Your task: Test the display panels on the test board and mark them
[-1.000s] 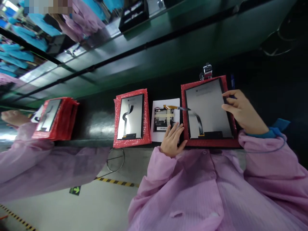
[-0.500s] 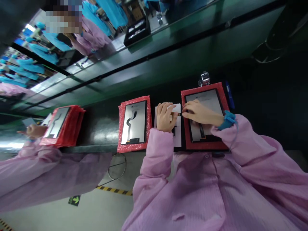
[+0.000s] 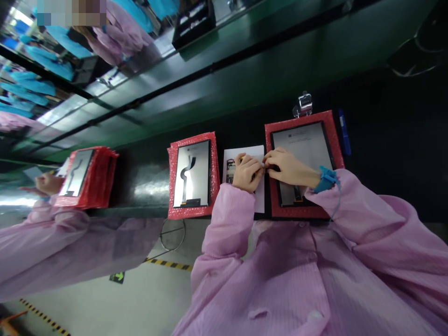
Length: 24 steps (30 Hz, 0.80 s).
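Note:
My left hand [image 3: 248, 172] is closed in a pinch above a white printed sheet [image 3: 244, 153]. The fingertips of my right hand [image 3: 290, 169] are also pinched together. They meet the left fingertips at the left edge of a display panel [image 3: 304, 141]. Something small and dark lies between the fingers, too hidden to name. This panel rests back side up on red bubble wrap [image 3: 334, 133]. The lower part of its dark flex cable [image 3: 297, 192] shows below my right hand; the rest is covered. A blue wrist band [image 3: 326, 179] circles my right wrist.
Left of the sheet, another display panel [image 3: 201, 175] with a curved flex cable lies on red bubble wrap. A metal clip [image 3: 304, 103] and a blue pen [image 3: 344, 132] are near the right panel. Farther left, a co-worker's hand [image 3: 49, 183] is beside a red-wrapped stack [image 3: 101, 179].
My left hand has moved right across the sheet, uncovering its printed picture, and its fingers have closed in against my right fingertips. The view has shifted slightly.

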Tool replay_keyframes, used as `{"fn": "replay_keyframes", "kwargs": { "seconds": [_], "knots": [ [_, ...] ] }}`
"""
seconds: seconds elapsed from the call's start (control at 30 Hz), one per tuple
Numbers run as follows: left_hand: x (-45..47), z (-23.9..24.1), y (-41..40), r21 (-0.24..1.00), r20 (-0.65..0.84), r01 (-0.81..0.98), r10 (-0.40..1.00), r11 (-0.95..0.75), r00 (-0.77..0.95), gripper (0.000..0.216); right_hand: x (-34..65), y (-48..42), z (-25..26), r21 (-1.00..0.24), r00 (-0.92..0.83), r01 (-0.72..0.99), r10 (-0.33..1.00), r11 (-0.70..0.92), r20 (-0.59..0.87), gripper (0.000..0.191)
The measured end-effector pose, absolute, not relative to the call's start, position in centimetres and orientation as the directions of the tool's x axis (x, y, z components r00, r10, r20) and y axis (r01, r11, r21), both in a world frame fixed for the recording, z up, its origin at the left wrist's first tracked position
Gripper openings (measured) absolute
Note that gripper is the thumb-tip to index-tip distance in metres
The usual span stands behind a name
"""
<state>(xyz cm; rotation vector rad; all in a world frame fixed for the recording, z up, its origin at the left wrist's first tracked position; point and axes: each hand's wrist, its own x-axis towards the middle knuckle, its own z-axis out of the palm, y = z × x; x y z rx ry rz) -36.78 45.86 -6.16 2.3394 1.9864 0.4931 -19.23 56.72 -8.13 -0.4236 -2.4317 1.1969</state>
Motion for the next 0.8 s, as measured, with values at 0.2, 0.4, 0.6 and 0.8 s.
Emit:
{"fn": "replay_keyframes", "kwargs": {
  "seconds": [0.2, 0.4, 0.6, 0.8],
  "knots": [
    [-36.8, -6.5, 45.8, 0.222, 0.284, 0.953, 0.949, -0.207, 0.140, 0.033, -19.5, 56.4, -8.3, -0.816, -0.873, 0.119, 0.451, 0.566, 0.186, 0.013],
    [-36.9, -6.9, 45.8, 0.212, 0.264, 0.961, 0.957, -0.177, 0.118, 0.033, -19.5, 56.4, -8.7, -0.821, -0.877, 0.114, 0.446, 0.559, 0.182, 0.012],
    [-36.9, -6.8, 45.8, 0.237, 0.271, 0.955, 0.956, -0.176, 0.109, 0.037, -19.3, 57.1, -8.4, -0.846, -0.899, 0.095, 0.411, 0.524, 0.153, 0.015],
    [-36.7, -5.8, 45.8, 0.417, 0.654, 0.907, 0.675, 0.055, -0.341, 0.036, -16.9, 59.9, -6.6, -0.984, -0.881, 0.042, 0.471, 0.171, 0.044, 0.023]
  ]
}}
